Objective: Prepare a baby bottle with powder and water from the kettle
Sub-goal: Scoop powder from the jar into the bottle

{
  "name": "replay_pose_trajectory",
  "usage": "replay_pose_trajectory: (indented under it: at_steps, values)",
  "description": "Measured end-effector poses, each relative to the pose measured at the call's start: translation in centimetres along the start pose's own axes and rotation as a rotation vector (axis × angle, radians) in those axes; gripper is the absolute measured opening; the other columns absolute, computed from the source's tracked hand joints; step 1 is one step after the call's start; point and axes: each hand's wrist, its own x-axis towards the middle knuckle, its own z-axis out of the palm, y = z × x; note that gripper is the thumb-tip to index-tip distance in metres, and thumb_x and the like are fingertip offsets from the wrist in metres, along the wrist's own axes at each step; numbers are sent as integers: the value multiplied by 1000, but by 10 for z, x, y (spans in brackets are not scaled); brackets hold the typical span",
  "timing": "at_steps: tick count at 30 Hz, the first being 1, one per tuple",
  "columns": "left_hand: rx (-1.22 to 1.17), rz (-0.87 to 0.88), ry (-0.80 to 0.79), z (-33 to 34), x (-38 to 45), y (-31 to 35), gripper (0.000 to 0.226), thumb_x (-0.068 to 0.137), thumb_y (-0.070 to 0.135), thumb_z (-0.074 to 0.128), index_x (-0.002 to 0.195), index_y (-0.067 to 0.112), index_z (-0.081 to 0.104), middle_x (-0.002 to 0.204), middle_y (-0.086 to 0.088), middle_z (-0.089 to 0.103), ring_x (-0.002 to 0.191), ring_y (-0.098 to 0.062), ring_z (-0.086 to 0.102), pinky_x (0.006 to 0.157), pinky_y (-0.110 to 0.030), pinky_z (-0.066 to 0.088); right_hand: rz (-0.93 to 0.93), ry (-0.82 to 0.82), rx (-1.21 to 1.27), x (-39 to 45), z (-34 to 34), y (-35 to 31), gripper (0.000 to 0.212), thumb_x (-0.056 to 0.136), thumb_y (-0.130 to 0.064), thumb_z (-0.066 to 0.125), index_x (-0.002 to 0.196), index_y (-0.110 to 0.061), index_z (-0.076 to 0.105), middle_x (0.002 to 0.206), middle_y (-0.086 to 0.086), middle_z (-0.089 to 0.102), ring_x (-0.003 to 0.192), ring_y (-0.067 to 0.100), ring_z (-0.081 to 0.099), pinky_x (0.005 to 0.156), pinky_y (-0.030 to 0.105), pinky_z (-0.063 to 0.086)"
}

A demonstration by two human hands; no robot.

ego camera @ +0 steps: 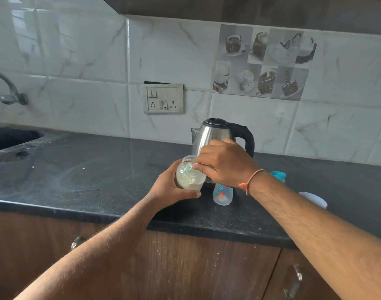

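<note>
My left hand (171, 187) grips a clear jar of pale powder (190, 176), held tilted above the black counter. My right hand (224, 163) pinches a small teal scoop (190, 166) that dips into the jar's mouth. Just right of the jar stands the clear baby bottle (222, 194) with an orange and teal print; my right hand hides its top. Behind both hands sits the steel kettle (209, 135) with its black handle (248, 137) to the right.
A teal bottle cap (278, 176) and a pale lid (314, 200) lie on the counter (98, 176) right of my forearm. A sink (10, 137) and tap (11, 92) are far left. A switch panel (163, 98) is on the tiled wall.
</note>
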Motion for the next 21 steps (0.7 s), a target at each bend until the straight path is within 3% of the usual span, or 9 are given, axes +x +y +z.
replay_pose_trajectory:
  at_steps: [3,6,10,13,21]
  values:
    - [-5,-7,3,0,0,0,103,67,33,107,152,39,48,131,21,68,118,-4,68,93,-14,53,88,-66,166,5,-9,6,23,103,-34,68,99,-15,81,88,-6,70,81,14,57,67,32,49]
    - [-8,-16,-4,1,1,0,103,67,34,106,152,39,48,133,23,67,119,0,66,94,-12,51,172,-193,234,10,-15,14,26,107,-37,63,106,-16,79,90,-16,58,87,10,53,71,21,39]
    - [-21,-14,-9,1,2,-2,103,67,34,107,153,37,50,131,21,70,119,-3,69,100,-22,56,178,-316,234,10,-13,15,30,109,-42,57,113,-20,78,103,-10,71,95,14,62,83,37,54]
    - [-27,-11,-11,1,2,-3,103,66,35,107,153,37,50,130,19,72,118,-3,70,102,-25,58,187,-338,241,12,-15,13,30,109,-43,57,112,-21,78,103,-7,73,95,16,64,83,41,56]
    - [-43,-3,-23,0,2,-2,111,58,48,103,154,36,50,132,18,72,119,-6,70,106,-34,60,231,-401,292,15,-10,11,30,109,-40,59,116,-19,78,96,-13,65,90,12,61,81,32,53]
